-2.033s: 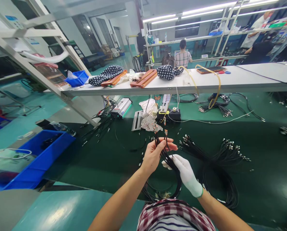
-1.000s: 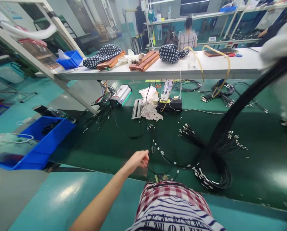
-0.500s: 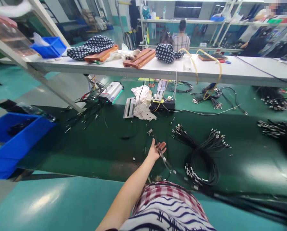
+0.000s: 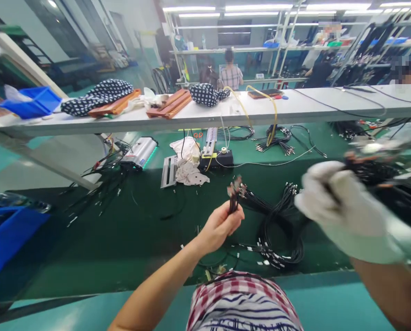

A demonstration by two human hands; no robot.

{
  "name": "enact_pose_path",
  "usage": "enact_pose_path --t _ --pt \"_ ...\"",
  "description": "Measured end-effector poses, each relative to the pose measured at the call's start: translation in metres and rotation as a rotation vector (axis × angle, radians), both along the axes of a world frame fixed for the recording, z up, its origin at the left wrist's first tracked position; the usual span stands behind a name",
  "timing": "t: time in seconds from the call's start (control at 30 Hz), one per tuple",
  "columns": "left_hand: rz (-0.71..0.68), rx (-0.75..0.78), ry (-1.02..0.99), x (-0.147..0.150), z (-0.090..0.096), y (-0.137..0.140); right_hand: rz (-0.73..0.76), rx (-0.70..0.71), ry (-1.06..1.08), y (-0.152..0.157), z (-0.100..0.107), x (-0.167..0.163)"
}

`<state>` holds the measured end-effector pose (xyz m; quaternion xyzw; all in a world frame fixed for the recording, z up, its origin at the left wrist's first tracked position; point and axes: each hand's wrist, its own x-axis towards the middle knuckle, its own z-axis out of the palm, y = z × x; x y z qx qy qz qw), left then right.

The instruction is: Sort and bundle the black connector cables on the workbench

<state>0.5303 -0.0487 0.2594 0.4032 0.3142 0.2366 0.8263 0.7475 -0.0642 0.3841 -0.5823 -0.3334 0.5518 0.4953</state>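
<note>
My bare left hand [image 4: 223, 224] is closed around a small bunch of black cables [image 4: 233, 202], whose metal-tipped ends point up and away from me. My right hand [image 4: 346, 207], in a white glove, is raised at the right with its fingers curled; motion blurs it. Dark cables [image 4: 381, 172] with blurred metallic ends show right behind the glove, and I cannot tell whether they are in its grip. Between the hands, a coiled bundle of black cables [image 4: 281, 239] with white tags and metal ends lies on the green bench [image 4: 129, 239].
Beyond my hands stand a white cloth [image 4: 190, 161], a slotted metal fixture [image 4: 169, 172], a black box [image 4: 222, 160] and a silver device [image 4: 139, 152]. A white shelf [image 4: 115, 123] crosses above the bench. A blue bin [image 4: 15, 243] is at left. Other people sit farther back.
My left hand has turned from palm-up with spread fingers to closed on the cables. My gloved right hand has entered from the right. The view has swung rightward.
</note>
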Motion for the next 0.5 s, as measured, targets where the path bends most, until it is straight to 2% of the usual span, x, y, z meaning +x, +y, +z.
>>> enact_pose_path --t 0.03,0.1,0.17,0.23,0.3,0.4,0.5 --pt "-0.022 0.001 0.037 -0.001 0.000 -0.008 0.017 -0.008 0.080 0.002 -0.013 -0.011" --pt "-0.042 0.001 0.118 -0.006 -0.010 -0.023 0.115 -0.066 0.168 0.009 -0.044 -0.035" --pt "-0.041 0.049 0.224 -0.012 -0.026 -0.032 0.226 -0.133 0.120 0.015 -0.072 -0.056" --pt "-0.040 0.136 0.340 -0.020 -0.035 -0.034 0.264 -0.149 0.056 0.018 -0.092 -0.070" --pt "-0.031 0.199 0.427 -0.029 -0.036 -0.032 0.291 -0.145 0.017 0.019 -0.102 -0.075" --pt "-0.013 0.209 0.447 -0.039 -0.030 -0.026 0.336 -0.124 0.040 0.023 -0.104 -0.075" --pt "-0.032 0.202 0.434 -0.044 -0.027 -0.025 0.247 -0.074 0.035 0.027 -0.103 -0.078"
